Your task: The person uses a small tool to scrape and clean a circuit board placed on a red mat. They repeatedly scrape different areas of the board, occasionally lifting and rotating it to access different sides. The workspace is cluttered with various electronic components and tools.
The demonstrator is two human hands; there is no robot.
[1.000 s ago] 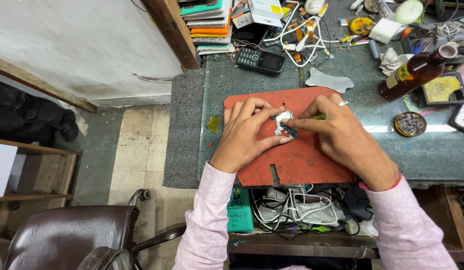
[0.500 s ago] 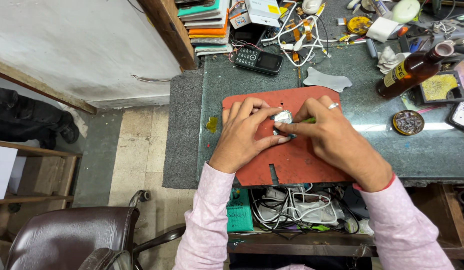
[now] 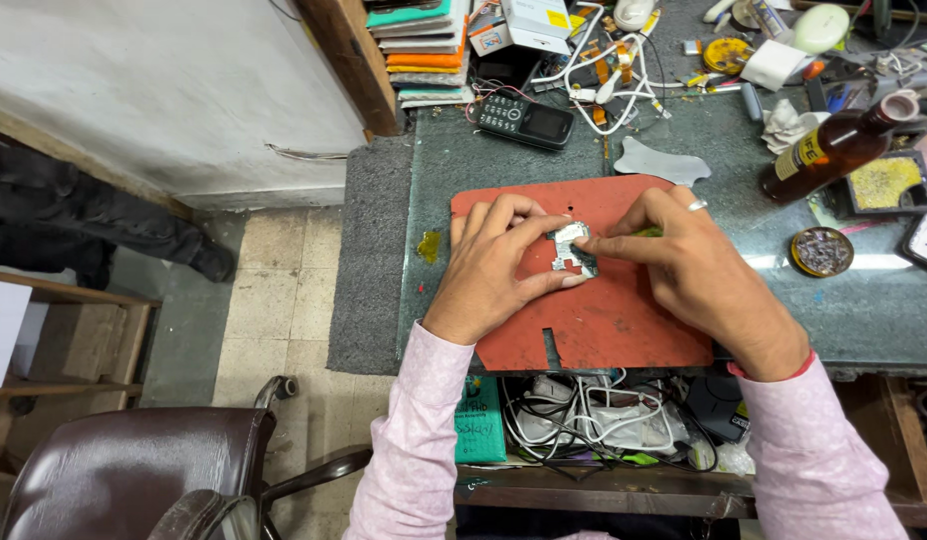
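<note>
Overhead, head view: both hands meet over a flat red-orange rubber work mat [image 3: 604,320] lying on the dark green glass-topped counter [image 3: 454,170]. Left hand [image 3: 499,265], pink-sleeved, rests on the mat with its fingers closed in a grip on the left edge of a small silvery metal circuit part [image 3: 572,248], which sits at the mat's centre. Right hand [image 3: 699,270], wearing a ring, has its thumb and forefinger pinched together on the part's right side; a slim green tool [image 3: 648,232] shows just behind these fingers, though how it is held cannot be told. Behind the mat lie a grey, irregularly cut metal sheet [image 3: 664,160] and a black keypad phone [image 3: 526,120], well apart from the hands. To the right stand a tilted brown glass bottle [image 3: 834,150] and a small round tin [image 3: 822,251]. Stacked coloured books [image 3: 419,50] occupy the rear left corner. White cables [image 3: 574,415] fill the shelf beneath the counter; a dark brown leather chair [image 3: 124,475] stands on the floor at lower left.
</note>
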